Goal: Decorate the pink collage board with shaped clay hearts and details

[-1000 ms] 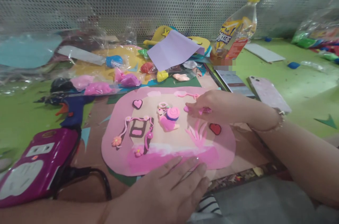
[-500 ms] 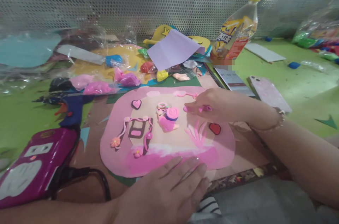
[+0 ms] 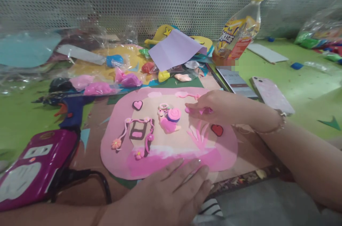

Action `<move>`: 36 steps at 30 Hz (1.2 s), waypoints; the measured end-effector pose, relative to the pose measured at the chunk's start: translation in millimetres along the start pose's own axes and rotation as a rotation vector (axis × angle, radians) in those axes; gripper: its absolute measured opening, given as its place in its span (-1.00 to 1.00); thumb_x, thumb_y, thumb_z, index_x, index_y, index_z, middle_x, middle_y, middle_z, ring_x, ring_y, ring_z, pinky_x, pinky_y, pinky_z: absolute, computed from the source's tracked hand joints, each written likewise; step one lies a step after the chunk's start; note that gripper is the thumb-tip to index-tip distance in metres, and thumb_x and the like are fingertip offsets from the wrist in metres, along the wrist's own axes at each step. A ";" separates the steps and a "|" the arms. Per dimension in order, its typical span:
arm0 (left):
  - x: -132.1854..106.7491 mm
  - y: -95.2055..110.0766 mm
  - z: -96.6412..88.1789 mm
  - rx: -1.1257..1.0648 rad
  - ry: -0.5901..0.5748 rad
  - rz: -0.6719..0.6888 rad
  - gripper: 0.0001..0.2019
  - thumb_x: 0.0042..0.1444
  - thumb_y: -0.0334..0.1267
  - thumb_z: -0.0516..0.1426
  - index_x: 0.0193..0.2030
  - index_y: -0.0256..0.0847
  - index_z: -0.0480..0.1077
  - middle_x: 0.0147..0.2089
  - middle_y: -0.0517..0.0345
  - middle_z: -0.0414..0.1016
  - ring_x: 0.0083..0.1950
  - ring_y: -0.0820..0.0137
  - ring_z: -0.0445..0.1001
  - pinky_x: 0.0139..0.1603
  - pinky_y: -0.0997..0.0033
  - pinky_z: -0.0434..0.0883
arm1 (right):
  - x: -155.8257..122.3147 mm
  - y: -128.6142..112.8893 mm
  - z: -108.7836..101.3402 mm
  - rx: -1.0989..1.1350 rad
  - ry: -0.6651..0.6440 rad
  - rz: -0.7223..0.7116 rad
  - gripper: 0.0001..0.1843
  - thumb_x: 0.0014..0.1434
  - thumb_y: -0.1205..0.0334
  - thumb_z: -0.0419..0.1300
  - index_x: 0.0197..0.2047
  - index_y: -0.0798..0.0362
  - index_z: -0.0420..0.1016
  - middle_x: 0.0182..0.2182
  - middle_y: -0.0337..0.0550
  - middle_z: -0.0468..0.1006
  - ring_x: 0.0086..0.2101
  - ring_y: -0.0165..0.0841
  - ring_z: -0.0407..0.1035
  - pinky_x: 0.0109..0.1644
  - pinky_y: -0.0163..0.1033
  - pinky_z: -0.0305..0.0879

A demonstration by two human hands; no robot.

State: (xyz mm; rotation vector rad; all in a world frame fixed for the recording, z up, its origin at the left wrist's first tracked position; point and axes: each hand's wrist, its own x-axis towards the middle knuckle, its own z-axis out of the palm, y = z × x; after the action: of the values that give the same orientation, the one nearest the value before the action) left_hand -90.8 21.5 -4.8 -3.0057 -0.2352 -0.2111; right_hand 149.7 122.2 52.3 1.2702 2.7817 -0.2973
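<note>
My left hand lies flat with its fingers slightly spread, over the near edge of a rounded pink craft sheet. My right hand reaches in from the right, fingers curled and pressed together low over the sheet's upper right. A small piece of pink clay shows at its fingertip, and more pink shows under the fingers. Left of that fingertip is a clay snail with a swirled shell. The sheet also bears a pink heart, a red heart, clay flowers and pink clay leaves.
A purple power box with a black cable and a blue glue gun stand at the left. Bagged clay lumps and a lilac sheet lie behind. A bottle and phone are at the right.
Almost nothing differs. Both hands keep their places on the pink sheet, and the clay pieces look the same.
</note>
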 end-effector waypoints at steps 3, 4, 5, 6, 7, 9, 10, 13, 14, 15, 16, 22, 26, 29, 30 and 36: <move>0.7 -0.5 3.4 -0.011 0.039 0.000 -0.55 0.32 -0.42 -0.24 0.28 -0.33 0.19 0.30 0.08 0.28 0.27 0.24 0.27 0.20 0.25 0.24 | -0.9 0.7 -0.3 -0.018 0.011 -0.010 -0.62 0.30 0.04 -0.03 -0.41 0.05 0.44 -0.59 -0.23 0.35 -0.58 -0.46 0.08 -0.46 -0.28 -0.08; 0.4 -0.3 5.8 -0.023 0.054 0.000 -0.55 0.32 -0.42 -0.24 0.28 -0.33 0.19 0.30 0.07 0.28 0.26 0.23 0.27 0.21 0.25 0.24 | -1.2 1.1 -0.3 -0.020 0.002 -0.003 -0.62 0.29 0.05 -0.02 -0.42 0.05 0.45 -0.59 -0.23 0.35 -0.58 -0.46 0.07 -0.45 -0.27 -0.07; 0.0 0.0 8.2 -0.035 0.072 -0.003 -0.55 0.32 -0.42 -0.24 0.27 -0.34 0.19 0.30 0.04 0.28 0.25 0.22 0.28 0.20 0.23 0.24 | -1.5 1.4 -0.4 -0.014 -0.017 0.006 -0.64 0.28 0.07 0.00 -0.44 0.05 0.45 -0.59 -0.23 0.36 -0.58 -0.46 0.08 -0.45 -0.27 -0.06; -0.5 0.4 10.2 -0.046 0.078 0.003 -0.55 0.32 -0.41 -0.24 0.28 -0.35 0.19 0.30 0.03 0.28 0.25 0.20 0.28 0.20 0.21 0.24 | -1.8 1.8 -0.4 -0.003 -0.037 0.017 -0.65 0.27 0.10 0.01 -0.46 0.05 0.45 -0.59 -0.22 0.38 -0.57 -0.46 0.10 -0.44 -0.27 -0.05; -1.0 0.8 11.3 -0.054 0.072 0.002 -0.55 0.31 -0.41 -0.24 0.28 -0.36 0.18 0.30 0.02 0.27 0.26 0.19 0.27 0.20 0.20 0.24 | -2.0 2.3 -0.4 0.007 -0.047 0.025 -0.65 0.26 0.12 0.01 -0.48 0.06 0.44 -0.58 -0.21 0.40 -0.56 -0.46 0.13 -0.44 -0.27 -0.04; -1.7 1.3 10.8 -0.056 0.055 0.006 -0.54 0.31 -0.41 -0.24 0.29 -0.37 0.17 0.31 0.02 0.26 0.27 0.18 0.25 0.20 0.20 0.24 | -2.4 3.5 -0.2 0.000 -0.031 0.011 -0.61 0.28 0.06 -0.01 -0.47 0.06 0.44 -0.57 -0.20 0.40 -0.55 -0.45 0.15 -0.44 -0.27 -0.03; -1.8 1.3 9.4 -0.052 0.039 0.008 -0.54 0.32 -0.41 -0.24 0.29 -0.36 0.16 0.31 0.04 0.25 0.28 0.19 0.23 0.20 0.22 0.24 | -2.5 4.2 0.1 -0.014 -0.012 -0.004 -0.59 0.28 0.02 -0.02 -0.47 0.06 0.43 -0.58 -0.19 0.40 -0.55 -0.45 0.14 -0.43 -0.26 -0.03; -1.0 0.2 3.9 -0.024 0.048 0.004 -0.54 0.31 -0.43 -0.25 0.29 -0.35 0.18 0.31 0.06 0.27 0.28 0.22 0.23 0.20 0.24 0.24 | -2.4 5.8 1.4 -0.031 0.000 -0.036 -0.59 0.29 0.04 -0.02 -0.46 0.06 0.43 -0.57 -0.18 0.40 -0.56 -0.45 0.10 -0.42 -0.26 -0.04; -0.4 -0.3 2.6 -0.017 0.045 0.006 -0.54 0.31 -0.44 -0.25 0.28 -0.35 0.19 0.30 0.06 0.27 0.28 0.22 0.24 0.21 0.24 0.23 | -2.2 5.9 1.8 -0.030 0.001 -0.037 -0.62 0.29 0.07 -0.01 -0.46 0.06 0.43 -0.57 -0.19 0.40 -0.56 -0.46 0.09 -0.42 -0.26 -0.04; 0.2 -0.8 1.8 -0.014 0.041 0.006 -0.54 0.31 -0.44 -0.24 0.28 -0.35 0.19 0.30 0.06 0.27 0.27 0.22 0.25 0.20 0.24 0.23 | -2.1 5.9 2.1 -0.032 0.007 -0.039 -0.63 0.29 0.09 0.00 -0.47 0.06 0.43 -0.57 -0.20 0.39 -0.56 -0.46 0.08 -0.42 -0.26 -0.05; 0.7 -1.2 1.5 -0.014 0.038 0.010 -0.54 0.31 -0.43 -0.24 0.28 -0.35 0.19 0.30 0.06 0.28 0.27 0.22 0.25 0.20 0.24 0.23 | -1.9 5.5 2.2 -0.035 0.013 -0.044 -0.63 0.29 0.09 0.00 -0.47 0.06 0.43 -0.58 -0.21 0.37 -0.57 -0.46 0.07 -0.42 -0.26 -0.05; 0.0 0.1 4.6 -0.022 0.043 -0.009 -0.54 0.32 -0.43 -0.25 0.28 -0.33 0.18 0.31 0.08 0.26 0.28 0.22 0.24 0.20 0.25 0.22 | -1.2 2.7 0.6 -0.017 -0.003 -0.060 -0.67 0.31 0.15 -0.03 -0.29 0.06 0.51 -0.57 -0.21 0.37 -0.56 -0.44 0.11 -0.44 -0.27 -0.05; -3.4 0.3 7.6 -0.017 0.047 0.010 -0.54 0.32 -0.40 -0.23 0.30 -0.33 0.16 0.33 0.05 0.23 0.29 0.20 0.22 0.19 0.23 0.25 | -1.2 4.3 1.8 0.112 0.272 -0.125 -0.58 0.37 0.12 -0.14 -0.15 0.07 0.52 -0.41 -0.11 0.42 -0.38 -0.36 0.26 -0.28 -0.25 0.13; -3.9 -0.7 8.9 -0.007 0.048 0.009 -0.55 0.32 -0.39 -0.21 0.30 -0.33 0.16 0.32 0.06 0.23 0.28 0.21 0.24 0.20 0.24 0.24 | 0.1 3.6 4.0 0.270 0.696 -0.024 -0.45 0.39 -0.02 -0.25 -0.21 0.06 0.49 -0.30 -0.06 0.39 -0.25 -0.32 0.29 -0.13 -0.19 0.19; -3.4 -1.1 8.8 -0.008 0.058 0.008 -0.55 0.32 -0.39 -0.22 0.30 -0.32 0.16 0.32 0.07 0.25 0.27 0.22 0.25 0.20 0.24 0.24 | 1.0 3.0 4.9 0.326 0.775 0.015 -0.42 0.38 -0.07 -0.27 -0.27 0.06 0.46 -0.31 -0.07 0.38 -0.26 -0.33 0.29 -0.14 -0.19 0.19; 1.3 -1.6 2.5 0.002 0.017 -0.005 -0.55 0.33 -0.45 -0.23 0.28 -0.29 0.19 0.29 0.14 0.30 0.26 0.27 0.27 0.18 0.30 0.26 | 9.4 3.3 12.5 0.643 0.599 0.138 -0.41 0.33 -0.18 -0.21 -0.48 0.06 0.29 -0.62 -0.25 0.35 -0.56 -0.48 0.27 -0.41 -0.32 0.19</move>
State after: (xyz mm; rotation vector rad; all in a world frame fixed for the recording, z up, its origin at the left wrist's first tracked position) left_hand -89.5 23.6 -6.9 -3.0003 -0.2409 -0.2361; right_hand 145.9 128.8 38.3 1.9502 3.1756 -1.0177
